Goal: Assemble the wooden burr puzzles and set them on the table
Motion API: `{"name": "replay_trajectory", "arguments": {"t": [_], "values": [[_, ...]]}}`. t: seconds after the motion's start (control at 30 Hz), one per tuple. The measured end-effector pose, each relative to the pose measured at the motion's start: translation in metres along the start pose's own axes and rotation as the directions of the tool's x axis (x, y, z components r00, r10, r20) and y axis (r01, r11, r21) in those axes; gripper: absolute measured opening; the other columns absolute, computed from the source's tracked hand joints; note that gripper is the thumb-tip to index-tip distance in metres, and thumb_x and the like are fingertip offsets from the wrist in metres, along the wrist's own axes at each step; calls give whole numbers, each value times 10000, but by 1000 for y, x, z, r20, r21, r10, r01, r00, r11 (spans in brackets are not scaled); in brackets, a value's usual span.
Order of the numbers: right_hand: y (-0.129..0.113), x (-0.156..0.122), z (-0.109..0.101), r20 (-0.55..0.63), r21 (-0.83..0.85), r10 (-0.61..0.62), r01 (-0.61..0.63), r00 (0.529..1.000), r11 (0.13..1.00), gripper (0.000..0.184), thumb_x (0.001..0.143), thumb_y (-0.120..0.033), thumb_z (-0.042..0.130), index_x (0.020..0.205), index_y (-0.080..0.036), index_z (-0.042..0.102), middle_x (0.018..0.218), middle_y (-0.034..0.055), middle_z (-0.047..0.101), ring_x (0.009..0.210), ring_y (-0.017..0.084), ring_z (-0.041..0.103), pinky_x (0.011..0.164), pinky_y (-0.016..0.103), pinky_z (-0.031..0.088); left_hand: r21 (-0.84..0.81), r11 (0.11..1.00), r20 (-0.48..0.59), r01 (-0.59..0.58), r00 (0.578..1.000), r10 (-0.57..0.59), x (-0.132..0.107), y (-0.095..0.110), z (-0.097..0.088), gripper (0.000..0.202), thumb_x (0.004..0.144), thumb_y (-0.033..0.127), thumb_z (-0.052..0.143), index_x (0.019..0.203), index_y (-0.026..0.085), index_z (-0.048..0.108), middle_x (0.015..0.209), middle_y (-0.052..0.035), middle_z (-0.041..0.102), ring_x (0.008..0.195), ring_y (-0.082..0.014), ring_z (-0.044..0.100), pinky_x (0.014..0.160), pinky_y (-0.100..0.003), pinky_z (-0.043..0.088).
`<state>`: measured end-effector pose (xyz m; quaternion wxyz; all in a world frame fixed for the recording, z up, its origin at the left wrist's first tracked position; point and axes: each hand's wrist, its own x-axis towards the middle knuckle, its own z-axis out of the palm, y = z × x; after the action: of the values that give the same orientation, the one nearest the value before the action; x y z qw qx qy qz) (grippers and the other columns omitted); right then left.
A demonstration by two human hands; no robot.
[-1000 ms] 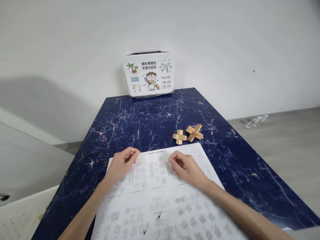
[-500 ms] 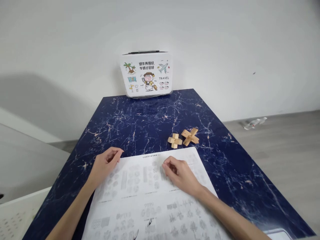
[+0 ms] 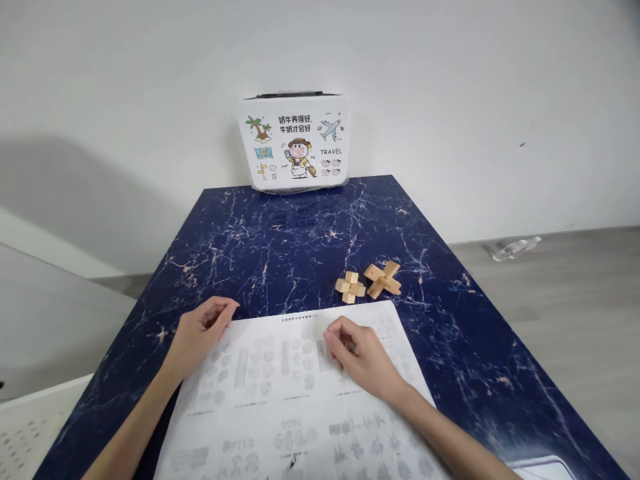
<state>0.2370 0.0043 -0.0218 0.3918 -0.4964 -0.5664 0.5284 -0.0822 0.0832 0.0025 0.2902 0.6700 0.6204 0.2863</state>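
Note:
A large white sheet (image 3: 300,370) printed with rows of small diagrams lies on the table in front of me. By its upper left corner is my left hand (image 3: 203,333), the fingers curled and the thumb meeting the index finger; no object shows between them. My right hand (image 3: 367,360) rests on the sheet's right half with fingers folded in and thumb tip close to the index finger, also with nothing visible in it. Just beyond the sheet's top edge sit two interlocked wooden burr puzzles, a small pale one (image 3: 351,288) and a larger, darker one (image 3: 384,280).
At the far end of the dark blue marbled table (image 3: 300,247) a white cartoon-printed case (image 3: 295,143) stands against the wall. A white-edged object (image 3: 543,469) shows at the lower right. A clear plastic bottle (image 3: 515,248) lies on the floor. A white perforated surface (image 3: 35,433) is at lower left.
The view has shifted slightly. My left hand appears a little further left and its thumb a bit lower; my right hand keeps nearly the same place on the sheet. The wooden puzzles stay put.

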Motion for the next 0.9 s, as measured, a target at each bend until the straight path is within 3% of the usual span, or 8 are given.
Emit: {"name": "replay_trajectory", "arguments": {"t": [0.23, 0.5, 0.6, 0.7, 0.8, 0.9], "values": [[-9, 2, -4, -34, 139, 41, -36, 999, 990, 462, 980, -665, 567, 816, -238, 505, 606, -42, 568, 515, 137, 521, 553, 280, 436, 15, 1000, 15, 1, 1000, -1, -1, -3, -2, 362, 933, 560, 620, 1000, 212, 694, 622, 37, 562, 540, -126, 453, 528, -230, 371], [-5, 6, -12, -52, 390, 71, -45, 996, 920, 452, 942, -636, 656, 799, -225, 535, 647, -40, 580, 464, 106, 460, 474, 262, 381, 44, 999, 3, -15, 1000, 15, 0, -5, -2, 365, 931, 568, 621, 988, 217, 704, 630, 32, 592, 556, -129, 501, 539, -220, 396], [-3, 8, -17, -67, 518, 75, -29, 995, 855, 455, 942, -605, 675, 755, -222, 517, 599, -50, 532, 441, 91, 394, 461, 255, 332, 45, 999, 6, -6, 1000, 6, 0, -6, -2, 366, 935, 569, 617, 995, 217, 702, 622, 33, 580, 547, -132, 487, 532, -226, 386], [-2, 11, -23, -101, 644, 66, 14, 993, 765, 512, 952, -656, 625, 708, -225, 495, 525, -78, 393, 409, 83, 286, 437, 251, 271, 37, 999, 10, -2, 1000, 2, 0, -6, -3, 363, 930, 568, 621, 990, 218, 702, 635, 27, 588, 561, -141, 495, 540, -235, 387], [-2, 15, -31, -155, 755, 98, 54, 983, 654, 565, 967, -734, 524, 691, -242, 495, 487, -106, 232, 374, 88, 143, 389, 246, 228, 38, 999, 13, 1, 1000, -2, 0, -7, -4, 352, 926, 566, 629, 985, 226, 704, 644, 26, 590, 577, -146, 495, 543, -238, 379], [0, 17, -40, -185, 844, 132, 89, 974, 528, 585, 983, -742, 486, 672, -246, 489, 469, -113, 186, 372, 92, 48, 339, 234, 202, 48, 999, 21, 5, 1000, -6, 0, -8, -3, 349, 926, 569, 631, 986, 232, 702, 640, 30, 580, 577, -144, 484, 545, -239, 373]]}}
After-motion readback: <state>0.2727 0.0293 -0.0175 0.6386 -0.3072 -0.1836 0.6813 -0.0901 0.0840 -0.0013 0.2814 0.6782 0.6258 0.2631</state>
